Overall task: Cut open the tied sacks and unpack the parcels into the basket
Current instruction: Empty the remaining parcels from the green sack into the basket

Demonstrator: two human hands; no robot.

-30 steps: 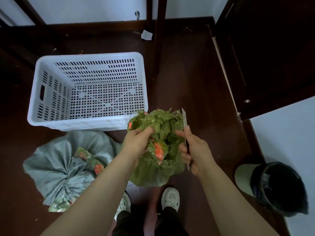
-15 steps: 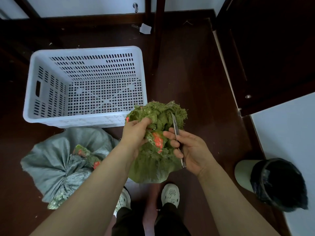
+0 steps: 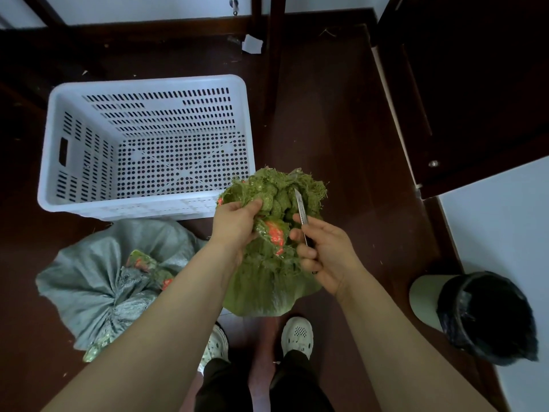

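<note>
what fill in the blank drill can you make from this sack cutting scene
1. The right hand holds a ____, its blade near the top of the green sack that the left hand grips.
2. The white basket is ____ inside.
3. The grey sack lies on the person's ____ side.
Missing words: knife; empty; left.

The basket [image 3: 148, 81] stands open-topped just beyond the green sack [image 3: 261, 292], the grey sack [image 3: 89, 278] (tied shut) crowding its near-left side.
</note>
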